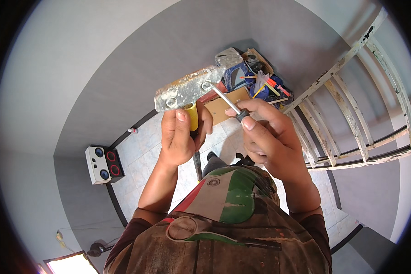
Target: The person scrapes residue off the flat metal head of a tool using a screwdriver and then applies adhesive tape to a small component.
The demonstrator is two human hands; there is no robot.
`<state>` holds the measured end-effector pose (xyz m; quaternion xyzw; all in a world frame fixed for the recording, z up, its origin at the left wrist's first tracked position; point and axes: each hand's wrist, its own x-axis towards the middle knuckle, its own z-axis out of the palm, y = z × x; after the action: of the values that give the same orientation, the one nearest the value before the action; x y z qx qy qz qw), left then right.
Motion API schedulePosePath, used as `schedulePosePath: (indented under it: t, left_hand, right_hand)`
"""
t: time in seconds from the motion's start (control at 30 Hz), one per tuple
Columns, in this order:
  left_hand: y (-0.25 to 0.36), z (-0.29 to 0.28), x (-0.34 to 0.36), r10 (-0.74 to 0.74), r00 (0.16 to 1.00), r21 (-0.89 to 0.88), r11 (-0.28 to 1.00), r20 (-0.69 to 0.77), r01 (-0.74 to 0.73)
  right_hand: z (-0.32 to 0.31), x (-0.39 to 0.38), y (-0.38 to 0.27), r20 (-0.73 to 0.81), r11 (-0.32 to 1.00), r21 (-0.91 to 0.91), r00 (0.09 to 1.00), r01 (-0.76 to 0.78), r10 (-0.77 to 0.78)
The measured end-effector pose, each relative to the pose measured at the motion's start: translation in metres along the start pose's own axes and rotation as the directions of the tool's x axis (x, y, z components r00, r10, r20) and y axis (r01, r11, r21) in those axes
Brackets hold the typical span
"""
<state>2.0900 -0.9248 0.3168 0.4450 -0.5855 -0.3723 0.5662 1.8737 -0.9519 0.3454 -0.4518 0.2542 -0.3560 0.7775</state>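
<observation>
My left hand (179, 139) is closed round the yellow socket of a long-handled tool that looks like a scraper (187, 91). Its broad metal head is spattered with pale plaster or paint and carries two round fasteners. Below the hand, part of a dark pole (197, 165) slants toward my body. In my right hand (276, 141) is a screwdriver (227, 100), its dark handle pinched between thumb and fingers. The tip of its shaft meets the fastener at the right side of the metal head.
A white-railed ladder (338, 98) leans at the right. Beyond the hands, a cardboard piece (228, 106) lies before a pile of tools (269, 86) in the corner. A speaker box (105, 164) stands left on the tiled floor (137, 153), near a small bottle (133, 130).
</observation>
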Motion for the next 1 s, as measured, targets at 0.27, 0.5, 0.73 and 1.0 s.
schedulePosePath:
  t: [0.27, 0.5, 0.73, 1.0]
  left_hand:
    - [-0.003, -0.007, -0.004, 0.099, 0.994, -0.079, 0.992, 0.044, -0.095]
    - [-0.006, -0.003, -0.011, 0.122, 0.992, -0.033, 0.992, -0.045, -0.123]
    - [-0.004, -0.003, -0.013, 0.170, 0.985, 0.011, 0.985, -0.033, -0.170]
    - [0.002, 0.000, -0.012, 0.240, 0.968, 0.109, 0.967, -0.077, -0.231]
  right_hand:
    - [0.004, -0.005, 0.000, 0.013, 0.999, -0.034, 1.000, -0.002, 0.002]
    - [0.010, -0.007, 0.003, 0.015, 0.999, -0.032, 1.000, 0.008, -0.007]
    - [0.013, -0.012, 0.007, 0.024, 1.000, 0.005, 1.000, 0.005, -0.005]
    - [0.020, -0.015, 0.004, 0.065, 0.954, 0.230, 0.981, -0.194, 0.184]
